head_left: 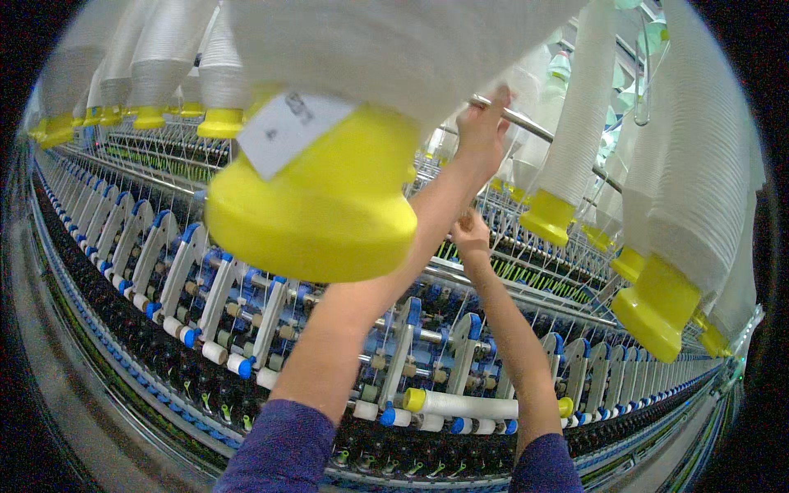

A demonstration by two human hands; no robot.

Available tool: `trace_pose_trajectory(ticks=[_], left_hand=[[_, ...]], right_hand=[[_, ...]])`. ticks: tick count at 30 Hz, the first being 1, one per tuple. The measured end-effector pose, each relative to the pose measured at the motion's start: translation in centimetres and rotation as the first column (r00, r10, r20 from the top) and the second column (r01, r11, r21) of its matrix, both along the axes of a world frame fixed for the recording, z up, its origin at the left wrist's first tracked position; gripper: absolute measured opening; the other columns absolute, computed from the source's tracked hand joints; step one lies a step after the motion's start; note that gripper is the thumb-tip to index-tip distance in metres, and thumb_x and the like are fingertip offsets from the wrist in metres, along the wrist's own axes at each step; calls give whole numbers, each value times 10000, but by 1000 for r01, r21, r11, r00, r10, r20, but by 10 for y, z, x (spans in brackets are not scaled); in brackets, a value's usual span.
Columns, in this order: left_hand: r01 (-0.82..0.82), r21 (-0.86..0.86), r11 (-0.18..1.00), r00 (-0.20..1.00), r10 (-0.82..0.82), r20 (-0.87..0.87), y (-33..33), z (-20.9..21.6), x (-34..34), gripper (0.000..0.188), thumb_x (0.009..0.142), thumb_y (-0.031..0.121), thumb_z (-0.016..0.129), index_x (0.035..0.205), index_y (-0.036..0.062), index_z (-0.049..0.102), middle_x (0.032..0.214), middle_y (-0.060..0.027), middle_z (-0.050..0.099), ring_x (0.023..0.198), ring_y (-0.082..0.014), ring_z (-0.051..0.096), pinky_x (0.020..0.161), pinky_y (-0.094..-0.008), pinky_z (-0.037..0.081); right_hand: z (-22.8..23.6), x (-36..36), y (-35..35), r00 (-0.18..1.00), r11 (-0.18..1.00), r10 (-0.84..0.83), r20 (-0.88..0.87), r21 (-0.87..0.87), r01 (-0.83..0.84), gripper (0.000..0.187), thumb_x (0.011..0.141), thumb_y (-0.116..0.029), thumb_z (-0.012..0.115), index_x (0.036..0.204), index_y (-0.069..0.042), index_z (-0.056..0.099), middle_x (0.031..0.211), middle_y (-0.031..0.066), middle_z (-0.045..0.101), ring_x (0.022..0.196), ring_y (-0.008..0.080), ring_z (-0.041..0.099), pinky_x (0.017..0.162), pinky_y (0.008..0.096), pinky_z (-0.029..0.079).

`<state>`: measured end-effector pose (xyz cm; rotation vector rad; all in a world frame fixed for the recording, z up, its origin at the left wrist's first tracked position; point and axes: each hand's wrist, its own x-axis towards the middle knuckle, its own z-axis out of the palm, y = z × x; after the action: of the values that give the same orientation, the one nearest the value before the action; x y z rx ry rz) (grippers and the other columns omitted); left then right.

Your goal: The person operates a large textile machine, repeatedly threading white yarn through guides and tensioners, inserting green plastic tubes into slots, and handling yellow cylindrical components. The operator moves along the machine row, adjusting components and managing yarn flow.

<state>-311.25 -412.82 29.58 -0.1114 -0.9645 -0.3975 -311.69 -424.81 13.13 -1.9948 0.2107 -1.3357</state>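
Observation:
My left hand (482, 135) is raised high among the hanging bobbins, its fingers bent at a metal rod (530, 125). Whether it grips the rod or a strand beside it is too blurred to tell. Lower down, my right hand (470, 236) is closed, with fingertips drawn together above the machine's guide rails; anything in them is too small to make out. Close in front of my left forearm hangs a large white roving bobbin (386, 49) with a yellow base (312, 222) and a white paper label (292, 135) on it.
More roving bobbins (694, 164) with yellow ends hang at both sides. Below runs a long spinning frame with grey drafting arms (403, 349), blue caps and white rollers. A thin white tube-shaped bobbin (468, 405) with yellow ends lies across it, behind my right forearm.

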Motion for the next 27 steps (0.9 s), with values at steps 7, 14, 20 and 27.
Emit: trace_pose_trajectory(ticks=[7, 14, 20, 27], left_hand=[[-602, 188, 776, 798, 585, 141, 12, -26, -2, 279, 842, 56, 551, 1090, -57, 493, 884, -158, 627, 725, -232, 651, 594, -342, 551], [-594, 640, 488, 668, -144, 730, 46, -229, -4, 395, 860, 216, 561, 1189, 10, 486, 1121, -140, 570, 1030, -192, 529, 764, -355, 488], [-268, 706, 655, 961, 235, 147, -49, -300, 22, 411, 879, 161, 573, 1227, 1, 426, 1037, -86, 554, 946, -182, 518, 778, -317, 438], [-186, 742, 644, 982, 141, 123, -37, -308, 13, 155, 900, 134, 539, 992, 11, 553, 623, 4, 462, 593, -127, 503, 646, -349, 514]], right_hand=[[17, -76, 26, 887, 846, -160, 432, -404, 350, 217, 823, -160, 650, 994, -34, 603, 897, 94, 637, 797, 222, 588, 709, 350, 462], [50, -63, 20, 794, 788, -246, -556, -592, -171, 315, 881, -281, 591, 1086, -41, 573, 757, 107, 652, 673, 213, 636, 498, 314, 485], [-19, -36, 0, 442, 988, -148, -885, -147, 36, 1000, 778, -803, 209, 1152, 58, 554, 970, 225, 626, 919, 340, 611, 868, 440, 438], [-59, -74, -8, 901, 804, -356, -246, -572, 162, 594, 883, -485, 503, 1276, -43, 455, 1157, 198, 481, 1018, 285, 525, 766, 373, 480]])
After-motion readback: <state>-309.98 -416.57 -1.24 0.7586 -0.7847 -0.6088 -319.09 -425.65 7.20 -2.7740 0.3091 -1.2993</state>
